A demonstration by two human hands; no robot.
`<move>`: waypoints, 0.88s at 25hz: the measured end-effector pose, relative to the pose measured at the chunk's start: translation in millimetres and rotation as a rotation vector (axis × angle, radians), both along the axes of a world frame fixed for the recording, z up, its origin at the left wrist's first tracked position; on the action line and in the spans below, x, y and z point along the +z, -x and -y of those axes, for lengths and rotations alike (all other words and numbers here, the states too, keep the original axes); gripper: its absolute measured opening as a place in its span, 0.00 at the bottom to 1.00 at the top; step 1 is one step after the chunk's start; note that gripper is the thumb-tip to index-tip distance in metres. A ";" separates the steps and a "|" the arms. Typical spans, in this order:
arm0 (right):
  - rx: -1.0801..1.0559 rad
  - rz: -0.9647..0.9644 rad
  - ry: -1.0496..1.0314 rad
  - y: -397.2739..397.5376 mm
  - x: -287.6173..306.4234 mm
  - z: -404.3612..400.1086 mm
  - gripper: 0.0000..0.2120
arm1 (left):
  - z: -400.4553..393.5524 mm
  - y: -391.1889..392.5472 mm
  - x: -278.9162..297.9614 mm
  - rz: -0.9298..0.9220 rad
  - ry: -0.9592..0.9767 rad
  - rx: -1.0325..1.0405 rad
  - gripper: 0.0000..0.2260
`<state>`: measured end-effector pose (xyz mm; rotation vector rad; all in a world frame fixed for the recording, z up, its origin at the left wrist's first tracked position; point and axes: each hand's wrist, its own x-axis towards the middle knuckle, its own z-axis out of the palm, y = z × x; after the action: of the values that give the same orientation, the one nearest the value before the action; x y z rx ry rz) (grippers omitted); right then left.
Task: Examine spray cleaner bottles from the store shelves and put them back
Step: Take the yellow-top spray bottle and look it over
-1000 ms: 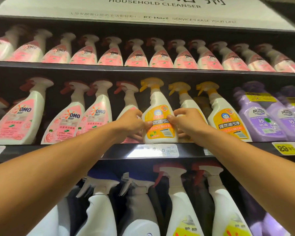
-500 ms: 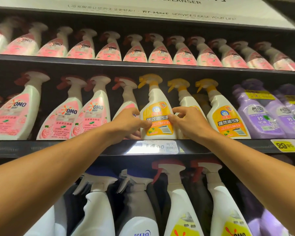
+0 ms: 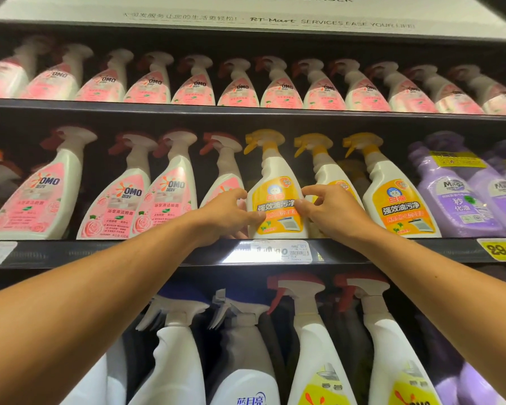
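Note:
A white spray bottle with a yellow trigger and an orange label [image 3: 275,197] stands upright on the middle shelf [image 3: 129,254], above a white price tag. My left hand [image 3: 231,213] grips its left side with curled fingers. My right hand [image 3: 330,209] grips its right side, thumb on the label. Two more yellow-trigger bottles stand to its right, one [image 3: 323,168] partly hidden behind my right hand, the other [image 3: 398,200] in full view.
Pink-labelled OMO spray bottles [image 3: 120,197] fill the middle shelf's left and the whole top shelf. Purple bottles [image 3: 456,200] stand at the right. The lower shelf holds white spray bottles with blue and red triggers [image 3: 310,325]. A yellow price tag [image 3: 501,249] hangs at right.
The bottle has settled back onto the shelf, standing more upright. Both hands stay on its sides, and the view has shifted slightly.

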<state>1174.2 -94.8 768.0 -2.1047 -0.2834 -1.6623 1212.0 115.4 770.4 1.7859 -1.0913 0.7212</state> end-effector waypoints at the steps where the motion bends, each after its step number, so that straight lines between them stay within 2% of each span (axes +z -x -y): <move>1: -0.003 -0.006 0.009 -0.4 0.7 0.8 0.16 | 0.5 -2.0 0.3 0.015 -0.008 0.013 0.10; 3: 0.016 -0.038 0.018 0.3 1.4 0.9 0.11 | 0.8 -4.6 0.9 0.043 -0.018 0.055 0.10; 6: 0.037 0.017 -0.025 3.9 2.2 6.8 0.16 | 1.7 -5.5 1.2 0.040 -0.016 0.062 0.10; 8: -0.050 0.148 -0.073 10.5 7.0 17.5 0.18 | 1.9 -5.3 0.6 0.025 0.005 0.061 0.11; 10: -0.104 0.192 -0.104 16.8 14.1 30.7 0.21 | 2.3 -5.5 -0.5 0.054 0.049 0.102 0.16; 13: -0.130 0.093 -0.129 19.9 25.8 46.6 0.30 | 5.7 -2.7 -1.0 0.193 0.090 0.210 0.24; 16: -0.118 -0.013 -0.163 17.4 30.4 55.1 0.35 | 8.9 0.4 -2.3 0.265 0.043 0.228 0.29; 22: -0.119 -0.052 -0.135 13.2 28.6 55.9 0.26 | 9.4 4.4 -4.3 0.252 -0.047 0.231 0.28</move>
<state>1161.0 -150.8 796.7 -2.0954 -0.0286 -1.6411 1207.6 106.0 766.1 1.9186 -1.0809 1.0928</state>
